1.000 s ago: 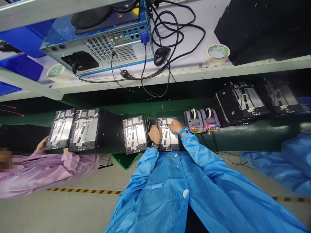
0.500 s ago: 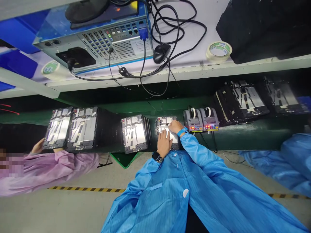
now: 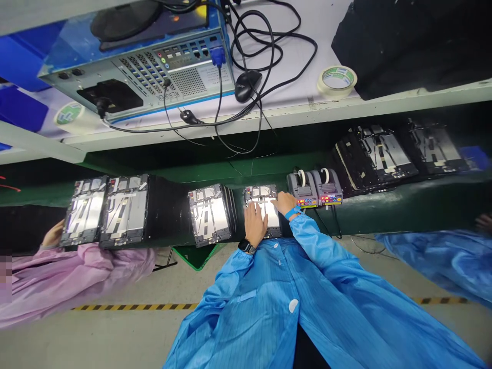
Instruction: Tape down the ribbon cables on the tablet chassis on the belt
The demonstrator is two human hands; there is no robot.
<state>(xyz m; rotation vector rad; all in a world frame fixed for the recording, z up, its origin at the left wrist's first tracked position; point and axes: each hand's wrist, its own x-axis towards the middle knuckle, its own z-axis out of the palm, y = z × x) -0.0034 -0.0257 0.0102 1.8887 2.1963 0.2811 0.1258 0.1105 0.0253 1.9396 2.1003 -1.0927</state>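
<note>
An open electronic device housing (image 3: 263,212) with a silver metal plate and strips of black tape lies on the dark conveyor belt (image 3: 169,218) in front of me. My left hand (image 3: 255,224) rests flat on its lower left part, fingers spread and pointing away from me. My right hand (image 3: 285,203), with a blue wrist strap, lies on the housing's right side, its fingertips on the plate. Neither hand visibly holds anything. A second housing (image 3: 209,215) lies just to the left.
Further left lie several similar housings, one (image 3: 125,211) beside a co-worker's hand (image 3: 54,236) and pink sleeve. Two tape dispensers (image 3: 313,188) stand right of my hands, then darker housings (image 3: 372,156). A computer case (image 3: 134,66), cables and a mouse occupy the shelf above.
My left hand has moved from the top of the housing to its lower left and now lies flat. My right hand has barely moved. The whole view has shifted slightly left.
</note>
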